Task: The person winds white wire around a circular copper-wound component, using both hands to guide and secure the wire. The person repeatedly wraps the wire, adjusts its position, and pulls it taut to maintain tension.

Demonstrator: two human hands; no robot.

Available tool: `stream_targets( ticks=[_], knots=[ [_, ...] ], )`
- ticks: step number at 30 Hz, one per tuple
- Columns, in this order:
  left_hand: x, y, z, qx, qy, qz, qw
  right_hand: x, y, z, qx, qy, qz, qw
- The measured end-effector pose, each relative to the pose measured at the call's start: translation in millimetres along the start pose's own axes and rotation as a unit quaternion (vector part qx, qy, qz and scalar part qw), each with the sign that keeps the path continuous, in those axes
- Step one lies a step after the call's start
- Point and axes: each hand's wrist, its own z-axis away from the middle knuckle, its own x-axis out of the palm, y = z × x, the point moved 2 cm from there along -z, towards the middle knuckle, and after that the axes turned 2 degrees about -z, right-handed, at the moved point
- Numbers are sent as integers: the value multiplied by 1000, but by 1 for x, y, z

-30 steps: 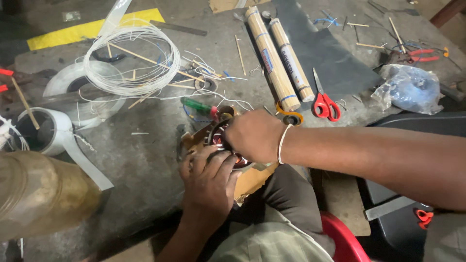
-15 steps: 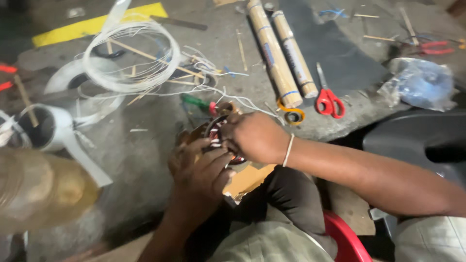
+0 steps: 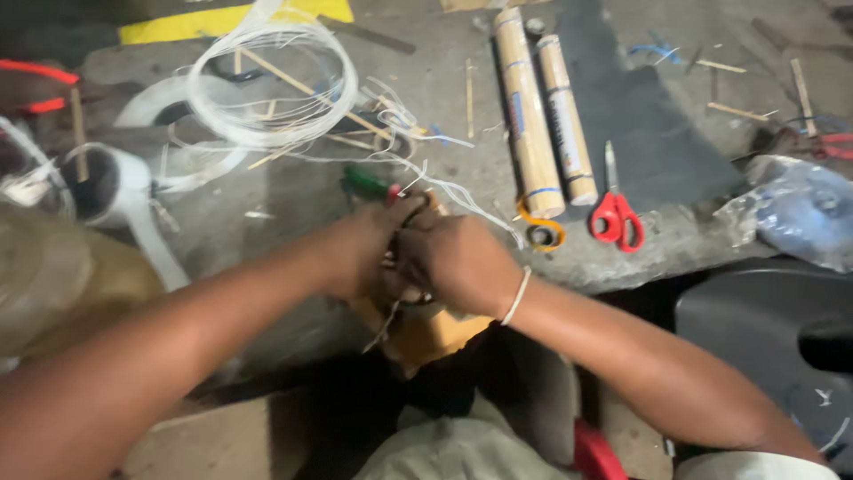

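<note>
Where the two forearms converge at the centre of the head view, the left hand and the right hand close together around a small dark wound part, most of it hidden by the fingers; its exact kind cannot be told. Both hands are curled narrowly on this part, the left from the left side, the right from above and to the right, with a pale bangle on the right wrist. A sheet of tan paper lies under the hands, over the person's lap, and thin white strands trail from the grip toward the floor beyond. Just behind the left hand lies a green-handled tool. Farther back on the concrete floor sits a coil of white wire, with loops of white tape to its left. To the right lie two tan paper rolls side by side, an orange-rimmed ring at their near end, red-handled scissors just beside them, and a crumpled plastic bag at the far right.
</note>
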Motion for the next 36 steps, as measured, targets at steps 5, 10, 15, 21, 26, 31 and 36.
stream_targets(
  ticks=[5, 10, 15, 21, 26, 31, 36],
  knots=[
    [-1, 0, 3, -69, -27, 38, 997, 2, 5, 3, -59, 40, -35, 997],
    [-6, 19, 4, -199, -121, -65, 970, 2, 5, 4, -54, 68, -13, 996],
    [-7, 31, 6, -214, -121, -73, 967, 3, 3, 4, -22, 36, -25, 999],
    [-9, 41, 13, -213, -76, -65, 972, 5, 1, 2, -22, 47, -17, 998],
    [-10, 34, 1, -245, -118, -87, 958, 9, 2, 2, 17, 48, -25, 998],
    [1, 28, 4, -257, -115, -84, 956, 11, 2, 7, 14, 44, -40, 998],
    [-3, 42, 8, -253, -83, -53, 962, 10, 6, 9, 20, 56, -43, 997]
  ],
)
